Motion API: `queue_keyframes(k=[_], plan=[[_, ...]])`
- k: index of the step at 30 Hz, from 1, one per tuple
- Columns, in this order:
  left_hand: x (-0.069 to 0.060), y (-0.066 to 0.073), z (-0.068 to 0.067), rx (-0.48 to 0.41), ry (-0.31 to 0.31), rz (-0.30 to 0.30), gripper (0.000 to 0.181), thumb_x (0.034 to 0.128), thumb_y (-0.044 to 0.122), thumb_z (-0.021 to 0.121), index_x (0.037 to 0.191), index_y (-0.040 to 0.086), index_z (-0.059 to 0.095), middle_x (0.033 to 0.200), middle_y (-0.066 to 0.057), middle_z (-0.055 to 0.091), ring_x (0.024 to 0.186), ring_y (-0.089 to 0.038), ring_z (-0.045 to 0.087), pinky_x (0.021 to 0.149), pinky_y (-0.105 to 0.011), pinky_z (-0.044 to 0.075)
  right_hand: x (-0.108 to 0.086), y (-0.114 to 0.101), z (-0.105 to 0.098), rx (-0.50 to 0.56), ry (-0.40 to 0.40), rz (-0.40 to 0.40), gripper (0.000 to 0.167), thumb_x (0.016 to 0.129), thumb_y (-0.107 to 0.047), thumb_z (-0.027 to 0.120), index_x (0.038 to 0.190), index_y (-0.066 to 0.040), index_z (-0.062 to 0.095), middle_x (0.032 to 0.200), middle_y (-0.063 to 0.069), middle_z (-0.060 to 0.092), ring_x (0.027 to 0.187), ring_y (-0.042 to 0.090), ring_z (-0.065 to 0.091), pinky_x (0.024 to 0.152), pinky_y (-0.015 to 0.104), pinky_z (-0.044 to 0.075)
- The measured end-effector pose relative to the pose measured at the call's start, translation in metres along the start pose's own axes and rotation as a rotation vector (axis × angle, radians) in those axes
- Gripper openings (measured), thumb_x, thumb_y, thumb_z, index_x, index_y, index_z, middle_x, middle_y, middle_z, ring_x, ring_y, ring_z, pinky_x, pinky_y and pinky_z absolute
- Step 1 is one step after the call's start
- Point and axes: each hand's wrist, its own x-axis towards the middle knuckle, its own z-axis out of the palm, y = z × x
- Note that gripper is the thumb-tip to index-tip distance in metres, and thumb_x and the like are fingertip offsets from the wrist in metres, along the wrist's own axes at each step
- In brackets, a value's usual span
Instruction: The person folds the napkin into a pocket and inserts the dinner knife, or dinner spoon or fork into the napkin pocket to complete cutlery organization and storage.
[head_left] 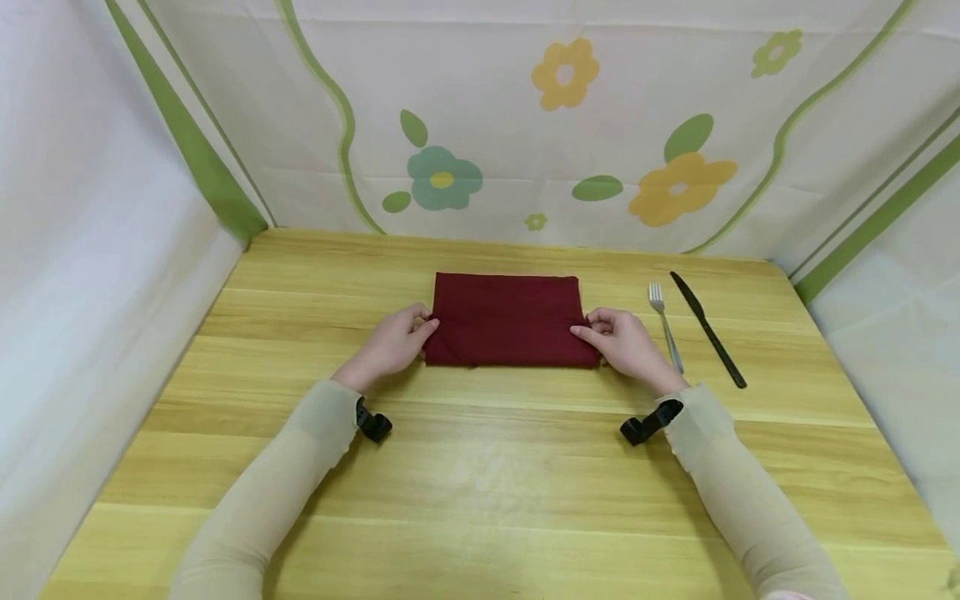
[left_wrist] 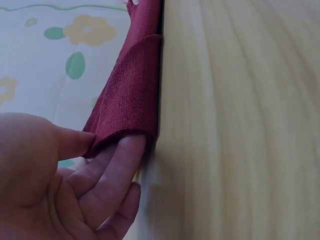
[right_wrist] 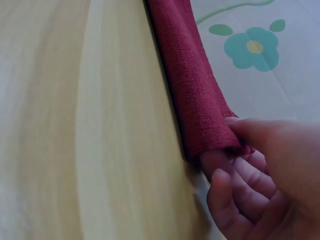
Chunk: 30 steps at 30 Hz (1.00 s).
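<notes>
A dark red cloth napkin [head_left: 510, 321], folded into a wide rectangle, lies on the wooden table in the head view. My left hand [head_left: 396, 342] pinches its left side, thumb on top. In the left wrist view the fingers [left_wrist: 117, 175] reach inside the fold of the cloth [left_wrist: 132, 90]. At the opposite side my right hand [head_left: 626, 342] pinches the napkin the same way. The right wrist view shows the thumb [right_wrist: 255, 130] over the cloth [right_wrist: 192, 90] and a finger tucked into the fold. The near edge is rounded where the layers turn over.
To the right of the napkin lie a metal fork [head_left: 664, 325] and a black knife [head_left: 708, 329], both close to my right forearm. A white flowered curtain [head_left: 510, 108] hangs behind the wooden table [head_left: 480, 483]. Each wrist wears a black camera band.
</notes>
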Motion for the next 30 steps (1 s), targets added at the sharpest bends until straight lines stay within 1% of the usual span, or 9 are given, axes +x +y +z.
queue_keyframes(k=[3,7,12,15,18,20,24,27,30], plan=[[0.000,0.001,0.001,0.018,0.011,0.003,0.030,0.1109,0.029,0.046,0.125,0.005,0.057,0.073,-0.006,0.063,0.059,-0.021,0.056,0.055,-0.034,0.040,0.001,0.000,0.000,-0.010,0.001,0.005,0.031,0.101,-0.036,0.066,0.107,-0.006,0.064,0.071,0.006,0.063,0.052,0.025,0.061,0.052,0.033,0.052],[0.002,0.000,0.002,0.027,0.021,-0.002,0.029,0.1110,0.031,0.045,0.119,0.007,0.058,0.072,-0.006,0.064,0.057,-0.023,0.056,0.056,-0.034,0.040,0.004,0.000,0.000,-0.019,-0.003,0.006,0.032,0.102,-0.037,0.066,0.107,-0.006,0.064,0.072,0.006,0.063,0.051,0.024,0.059,0.051,0.032,0.050],[0.003,-0.001,0.002,0.000,0.020,-0.010,0.030,0.1115,0.034,0.043,0.109,0.009,0.059,0.072,-0.007,0.063,0.060,-0.022,0.058,0.054,-0.032,0.040,0.007,0.000,0.001,-0.042,0.006,0.000,0.030,0.101,-0.036,0.066,0.103,-0.007,0.065,0.069,0.005,0.059,0.049,0.019,0.053,0.051,0.030,0.045],[0.003,-0.001,0.002,-0.011,0.025,-0.015,0.033,0.1120,0.035,0.041,0.105,0.009,0.060,0.072,-0.008,0.062,0.062,-0.022,0.060,0.053,-0.032,0.041,0.008,0.000,0.001,-0.061,0.012,-0.006,0.030,0.101,-0.037,0.066,0.102,-0.007,0.065,0.067,0.004,0.057,0.049,0.017,0.050,0.052,0.029,0.043],[0.005,-0.001,0.003,-0.001,0.038,-0.016,0.034,0.1121,0.035,0.040,0.104,0.009,0.062,0.071,-0.007,0.062,0.060,-0.023,0.057,0.055,-0.033,0.042,0.009,0.000,0.001,-0.080,0.019,-0.011,0.029,0.101,-0.037,0.067,0.101,-0.007,0.065,0.066,0.003,0.055,0.051,0.016,0.046,0.054,0.029,0.040],[0.006,0.000,0.003,0.017,0.048,-0.011,0.034,0.1122,0.033,0.040,0.103,0.008,0.062,0.070,-0.006,0.059,0.059,-0.023,0.054,0.057,-0.035,0.041,0.010,-0.001,0.001,-0.092,0.023,-0.011,0.029,0.101,-0.036,0.067,0.100,-0.007,0.065,0.065,0.002,0.055,0.052,0.016,0.044,0.055,0.029,0.039],[0.009,0.003,0.005,0.056,0.070,-0.005,0.033,0.1122,0.030,0.040,0.100,0.006,0.060,0.067,-0.005,0.050,0.059,-0.021,0.046,0.060,-0.035,0.038,0.011,-0.003,0.002,-0.103,0.019,-0.004,0.028,0.101,-0.034,0.067,0.100,-0.007,0.064,0.064,0.002,0.058,0.053,0.018,0.051,0.055,0.031,0.041],[0.011,0.004,0.007,0.077,0.085,-0.009,0.032,0.1122,0.028,0.041,0.103,0.006,0.060,0.064,-0.004,0.046,0.057,-0.020,0.041,0.058,-0.035,0.037,0.013,-0.003,0.002,-0.110,0.006,0.004,0.027,0.101,-0.033,0.067,0.101,-0.006,0.062,0.063,0.003,0.060,0.052,0.020,0.057,0.054,0.032,0.044],[0.012,0.006,0.008,0.098,0.096,-0.005,0.031,0.1119,0.027,0.041,0.105,0.004,0.062,0.061,-0.002,0.045,0.053,-0.018,0.040,0.056,-0.033,0.036,0.015,-0.004,0.002,-0.126,0.001,0.012,0.028,0.101,-0.032,0.068,0.099,-0.005,0.061,0.062,0.003,0.059,0.051,0.019,0.054,0.052,0.031,0.042]])
